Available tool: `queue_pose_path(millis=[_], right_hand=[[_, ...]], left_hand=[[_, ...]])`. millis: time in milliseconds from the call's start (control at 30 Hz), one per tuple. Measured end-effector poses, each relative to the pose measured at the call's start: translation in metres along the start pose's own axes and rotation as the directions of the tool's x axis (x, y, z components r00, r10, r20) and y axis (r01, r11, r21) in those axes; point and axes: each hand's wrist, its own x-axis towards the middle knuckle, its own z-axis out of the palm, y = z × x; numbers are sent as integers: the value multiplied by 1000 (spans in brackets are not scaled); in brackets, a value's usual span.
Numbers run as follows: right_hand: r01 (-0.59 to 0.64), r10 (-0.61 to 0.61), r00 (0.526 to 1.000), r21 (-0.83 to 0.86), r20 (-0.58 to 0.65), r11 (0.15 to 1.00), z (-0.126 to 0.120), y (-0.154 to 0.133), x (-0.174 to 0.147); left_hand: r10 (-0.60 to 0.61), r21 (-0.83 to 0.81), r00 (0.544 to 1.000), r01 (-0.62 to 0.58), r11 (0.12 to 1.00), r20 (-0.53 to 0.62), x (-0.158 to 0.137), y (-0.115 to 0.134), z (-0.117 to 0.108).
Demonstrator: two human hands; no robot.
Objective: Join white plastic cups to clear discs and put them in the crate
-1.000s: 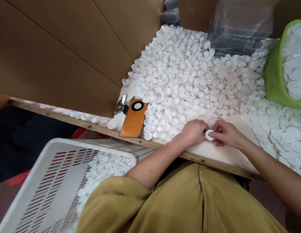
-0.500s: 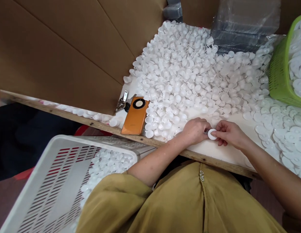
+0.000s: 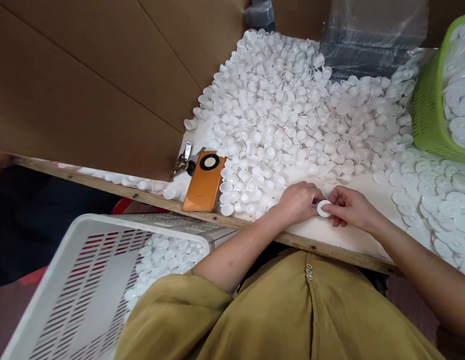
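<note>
Close to the table's front edge, my right hand (image 3: 350,206) pinches a small round white disc (image 3: 323,208) between thumb and fingers. My left hand (image 3: 300,201) is closed right beside the disc, its fingers curled. A small greyish bit shows at its fingertips, but what it holds is hidden. Beyond both hands spreads a large heap of small white plastic cups (image 3: 277,110) with handles. To the right of my right hand lie many flat white discs (image 3: 442,210), overlapping one another.
An orange phone (image 3: 200,187) and keys (image 3: 183,161) lie left of the cups. Cardboard (image 3: 104,100) stands along the left. A green basket (image 3: 427,115) holds white discs at right. Below left is a white crate (image 3: 100,280) with white pieces. Clear plastic wrapping (image 3: 371,35) sits behind.
The view has shifted slightly. Both hands stay together at the table edge, and the white disc remains pinched in my right hand, turned a little.
</note>
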Motion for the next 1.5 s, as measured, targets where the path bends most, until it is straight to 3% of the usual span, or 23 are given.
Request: queue_pose_path(millis=[167, 400, 700, 833, 900, 1000, 1133, 1367, 1467, 1500], right_hand=[[-65, 67, 998, 120, -8, 991, 0, 3, 2], [-59, 64, 998, 273, -11, 960, -9, 7, 1], [-103, 104, 995, 14, -12, 995, -3, -5, 3], [-136, 136, 991, -47, -13, 990, -4, -9, 6], [-150, 150, 989, -56, -6, 987, -5, -11, 7], [-191, 192, 981, -79, 5, 978, -5, -14, 8], [-215, 218, 976, -88, 24, 973, -6, -16, 12], [-167, 169, 984, -37, 55, 985, 0, -10, 12], [-45, 47, 997, -38, 69, 998, -5, -4, 4], [14, -13, 1000, -64, 22, 998, -11, 0, 1]], left_hand=[[18, 8, 1000, -18, 1000, 4, 0, 0, 0], [1, 15, 1000, -1, 1000, 0, 1, 1, 0], [1, -6, 1000, -1, 1000, 14, -1, 1, -3], [-3, -66, 992, 11, 998, 126, -1, 3, -16], [-60, -66, 984, 72, 995, 166, 3, 5, -23], [-167, 22, 963, 166, 986, 212, 13, 9, -30], [-149, 122, 937, 115, 986, 316, 28, 11, -35], [-76, 72, 949, 56, 996, 307, 29, 11, -38], [-30, -3, 965, 32, 999, 262, 16, 12, -31], [-11, -39, 971, 20, 999, 238, 11, 12, -28]])
